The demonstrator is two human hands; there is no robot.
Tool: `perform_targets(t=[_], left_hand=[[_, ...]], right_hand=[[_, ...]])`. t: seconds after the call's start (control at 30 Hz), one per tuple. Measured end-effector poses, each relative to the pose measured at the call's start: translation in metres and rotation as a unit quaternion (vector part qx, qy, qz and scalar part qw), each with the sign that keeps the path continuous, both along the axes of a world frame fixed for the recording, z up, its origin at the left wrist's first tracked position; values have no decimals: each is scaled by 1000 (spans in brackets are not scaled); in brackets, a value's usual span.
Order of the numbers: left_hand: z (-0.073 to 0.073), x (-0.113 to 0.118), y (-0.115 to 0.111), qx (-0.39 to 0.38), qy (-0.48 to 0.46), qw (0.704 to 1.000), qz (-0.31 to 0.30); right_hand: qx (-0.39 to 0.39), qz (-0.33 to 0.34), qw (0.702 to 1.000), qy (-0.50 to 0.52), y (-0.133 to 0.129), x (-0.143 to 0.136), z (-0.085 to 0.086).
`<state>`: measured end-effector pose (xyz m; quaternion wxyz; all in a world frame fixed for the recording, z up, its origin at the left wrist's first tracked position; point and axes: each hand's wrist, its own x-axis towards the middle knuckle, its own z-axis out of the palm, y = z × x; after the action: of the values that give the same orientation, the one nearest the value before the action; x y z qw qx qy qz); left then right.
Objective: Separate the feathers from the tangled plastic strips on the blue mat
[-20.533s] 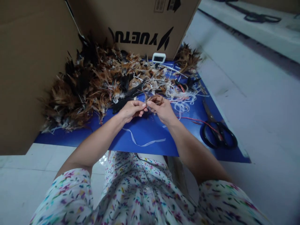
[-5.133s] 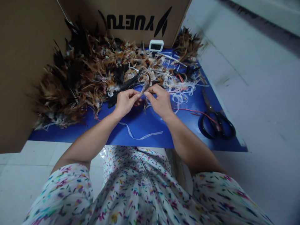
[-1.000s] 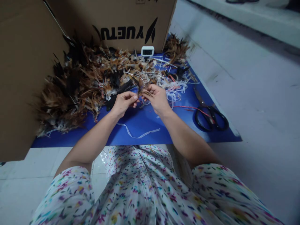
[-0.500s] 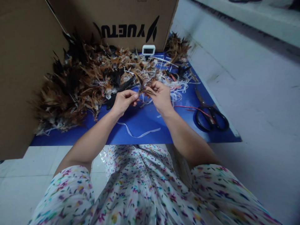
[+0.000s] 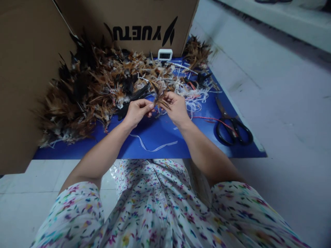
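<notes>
A small bunch of brown feathers (image 5: 160, 96) is held between my hands above the blue tabletop (image 5: 155, 132). My left hand (image 5: 139, 112) pinches its lower end between thumb and fingers. From the other side, my right hand (image 5: 176, 107) closes on the same feathers, whose tips fan upward and toward it. Behind my hands spreads a large heap of brown and black feather bunches (image 5: 103, 75). Loose white ribbon strips (image 5: 195, 101) lie tangled just past my right hand. One more white ribbon (image 5: 152, 150) curls on the table nearer my body.
Black-handled scissors (image 5: 232, 129) lie at the right, with a red cord (image 5: 209, 119) across them. A small white digital clock (image 5: 164, 54) stands at the back before a cardboard box (image 5: 144, 17). Another cardboard panel (image 5: 23, 86) borders the left side. A separate feather bundle (image 5: 196, 53) sits back right.
My right hand has shifted very slightly, and the feathers' tips stand a little more fanned out between my hands. My left hand keeps its pinch almost in place.
</notes>
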<state>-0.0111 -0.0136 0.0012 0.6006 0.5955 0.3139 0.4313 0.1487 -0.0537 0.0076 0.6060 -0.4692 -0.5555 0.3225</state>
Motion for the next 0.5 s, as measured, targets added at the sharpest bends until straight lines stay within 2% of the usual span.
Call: perform_targets(t=[0.17, 0.5], left_hand=[[1, 1, 0, -2, -5, 1000, -1], [-1, 2, 1, 10, -7, 1000, -4]], right_hand=[[1, 4, 1000, -2, 1, 0, -2], [23, 15, 999, -17, 0, 0, 4]])
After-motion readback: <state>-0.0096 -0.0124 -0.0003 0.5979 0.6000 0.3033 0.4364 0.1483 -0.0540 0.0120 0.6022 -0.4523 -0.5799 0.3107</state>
